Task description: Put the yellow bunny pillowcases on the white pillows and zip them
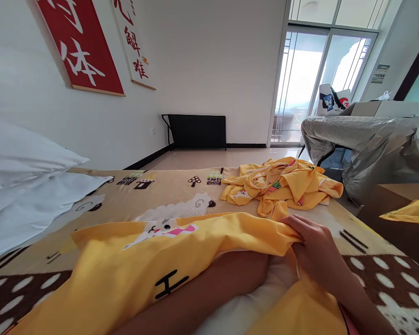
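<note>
Apparently mid-filling, the right hand [316, 249] is clutching a yellow printed-cloth cover [111, 265]; the left hand is hiding inside (grip unclear), puffy white padding [244, 302] likely needing straightening next.

Daylight is streaming through the sliding glass door [302, 83] at the upper right, and its panes are burning out to white. The back wall [216, 70] across the upper middle is falling into soft grey, while the plastic cover [377, 135] at the right is throwing back silvery glints. At the lower middle, the left forearm [199, 288] is lying in shade. Wide-angle distortion is stretching the frame's edges. The white stuffing [230, 307] at the bottom is looking soft, perhaps slightly blurred.
</note>
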A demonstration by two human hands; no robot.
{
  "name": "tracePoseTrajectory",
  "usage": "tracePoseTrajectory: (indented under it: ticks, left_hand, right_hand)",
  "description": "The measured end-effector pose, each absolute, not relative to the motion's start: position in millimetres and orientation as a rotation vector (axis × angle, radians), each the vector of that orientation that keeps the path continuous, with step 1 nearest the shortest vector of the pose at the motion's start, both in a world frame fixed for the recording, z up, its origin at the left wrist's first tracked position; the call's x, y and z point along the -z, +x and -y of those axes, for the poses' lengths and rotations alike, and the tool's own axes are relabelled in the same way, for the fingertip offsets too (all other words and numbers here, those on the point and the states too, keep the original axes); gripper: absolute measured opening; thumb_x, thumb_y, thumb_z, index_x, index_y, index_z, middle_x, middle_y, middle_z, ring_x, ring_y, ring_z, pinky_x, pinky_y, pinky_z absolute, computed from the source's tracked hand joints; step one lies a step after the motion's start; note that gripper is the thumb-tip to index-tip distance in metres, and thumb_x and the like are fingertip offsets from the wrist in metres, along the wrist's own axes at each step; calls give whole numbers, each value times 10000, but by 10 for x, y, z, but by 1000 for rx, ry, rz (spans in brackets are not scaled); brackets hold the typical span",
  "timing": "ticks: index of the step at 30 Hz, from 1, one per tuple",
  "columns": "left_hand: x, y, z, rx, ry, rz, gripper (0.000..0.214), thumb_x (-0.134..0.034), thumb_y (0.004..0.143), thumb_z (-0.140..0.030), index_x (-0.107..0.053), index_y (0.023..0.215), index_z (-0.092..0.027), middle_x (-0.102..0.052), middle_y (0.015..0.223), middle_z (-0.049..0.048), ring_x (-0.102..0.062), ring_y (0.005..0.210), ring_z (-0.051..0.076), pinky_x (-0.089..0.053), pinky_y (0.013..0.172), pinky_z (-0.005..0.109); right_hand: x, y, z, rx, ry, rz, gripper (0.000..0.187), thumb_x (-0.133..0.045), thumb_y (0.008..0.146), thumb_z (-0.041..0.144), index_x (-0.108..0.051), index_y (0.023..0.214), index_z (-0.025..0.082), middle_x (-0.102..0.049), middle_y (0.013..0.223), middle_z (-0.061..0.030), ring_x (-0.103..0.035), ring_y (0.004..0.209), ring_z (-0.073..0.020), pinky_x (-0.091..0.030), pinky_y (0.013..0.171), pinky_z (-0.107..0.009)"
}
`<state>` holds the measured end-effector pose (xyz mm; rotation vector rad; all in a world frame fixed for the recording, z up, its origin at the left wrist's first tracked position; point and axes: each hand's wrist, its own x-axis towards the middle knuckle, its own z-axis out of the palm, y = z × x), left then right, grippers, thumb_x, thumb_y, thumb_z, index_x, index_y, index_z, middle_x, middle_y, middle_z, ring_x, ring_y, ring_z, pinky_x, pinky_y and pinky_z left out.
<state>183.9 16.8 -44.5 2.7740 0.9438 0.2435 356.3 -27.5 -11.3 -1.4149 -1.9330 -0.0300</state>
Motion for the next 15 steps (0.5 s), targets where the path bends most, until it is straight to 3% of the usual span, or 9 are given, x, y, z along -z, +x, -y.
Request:
tracePoseTrajectory:
  ticks: [5,15]
  left_hand:
    - [429,1844,-185,-273,2757,-933,540,-368,922,-214,-265,1450,-246,-320,1491,29,-377,1324,257,-293,1119,422]
    - [371,1842,-153,-289,2803,-946,488,-379,919,-191,-356,1406,-183,-400,1444,88,-405,1303,274,-332,1093,440]
  right_hand:
    - [125,3573,266,5,-1496,1944,337,-359,615,57,-551,838,221,-654,777,-18,-583,669,-176,-390,588,-232]
    - [124,3590,236,22,-1571,1948,345,-367,635,75,-564,872,230,-674,787,-23,-618,707,-192,-367,588,-237]
